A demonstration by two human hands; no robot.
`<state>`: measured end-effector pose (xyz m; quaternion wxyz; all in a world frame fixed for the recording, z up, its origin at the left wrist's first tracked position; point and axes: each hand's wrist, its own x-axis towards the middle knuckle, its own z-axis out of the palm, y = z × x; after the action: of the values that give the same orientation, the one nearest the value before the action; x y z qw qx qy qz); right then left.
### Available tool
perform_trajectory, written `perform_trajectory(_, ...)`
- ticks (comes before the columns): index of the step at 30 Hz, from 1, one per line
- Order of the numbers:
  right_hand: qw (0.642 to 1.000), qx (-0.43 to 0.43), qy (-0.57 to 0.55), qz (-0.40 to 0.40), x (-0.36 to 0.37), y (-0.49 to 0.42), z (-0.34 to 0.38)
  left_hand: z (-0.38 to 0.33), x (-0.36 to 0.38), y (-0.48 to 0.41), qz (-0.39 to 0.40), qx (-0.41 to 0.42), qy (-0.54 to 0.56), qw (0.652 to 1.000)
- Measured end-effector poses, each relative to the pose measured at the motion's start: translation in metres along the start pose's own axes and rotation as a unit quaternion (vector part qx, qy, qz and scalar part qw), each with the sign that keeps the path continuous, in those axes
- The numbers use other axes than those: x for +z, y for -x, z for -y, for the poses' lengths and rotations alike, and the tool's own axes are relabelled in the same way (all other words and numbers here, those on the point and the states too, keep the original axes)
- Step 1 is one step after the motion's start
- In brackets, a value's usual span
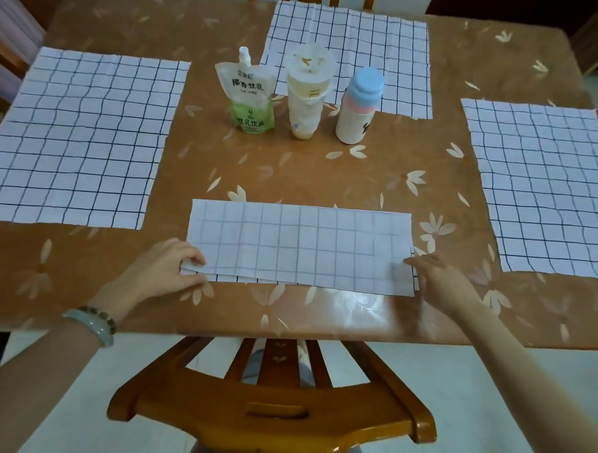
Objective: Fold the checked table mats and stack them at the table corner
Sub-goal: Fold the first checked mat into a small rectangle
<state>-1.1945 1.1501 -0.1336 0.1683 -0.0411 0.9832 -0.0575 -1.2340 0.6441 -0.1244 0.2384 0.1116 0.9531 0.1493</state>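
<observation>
A white checked mat [300, 247] lies folded in half, faint side up, near the table's front edge. My left hand [167, 272] pinches its near left corner between thumb and fingers. My right hand [439, 283] is blurred and rests on the mat's near right corner; whether it grips the cloth is unclear. Three more checked mats lie flat and unfolded: one at the left [78, 141], one at the far middle [353, 50], one at the right [546, 189].
The brown flowered table [293, 178] holds a green drink pouch [250, 97], a clear plastic cup [306, 96] and a white bottle with a blue and pink cap [359, 105] at its middle. A wooden chair back [269, 410] stands between me and the table.
</observation>
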Motion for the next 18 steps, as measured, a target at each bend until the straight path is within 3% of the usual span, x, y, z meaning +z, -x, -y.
perform_trajectory(5, 0.987, -0.017, 0.003, -0.16, 0.002, -0.008, 0.022, -0.02, 0.006, -0.018, -0.046, 0.071, -0.01, 0.996)
perform_trajectory(8, 0.978, -0.043, -0.071, -0.189, 0.009, -0.034, 0.081, -0.057, 0.019, -0.046, -0.069, 0.105, -0.031, 0.992)
perform_trajectory(13, 0.975, -0.099, -0.1, -0.174, 0.038, -0.083, 0.166, -0.108, 0.051, -0.089, -0.099, 0.059, -0.095, 0.989)
perform_trajectory(18, 0.99, -0.071, -0.049, -0.112, 0.066, -0.107, 0.179, -0.114, 0.081, -0.104, -0.111, 0.003, -0.101, 0.989)
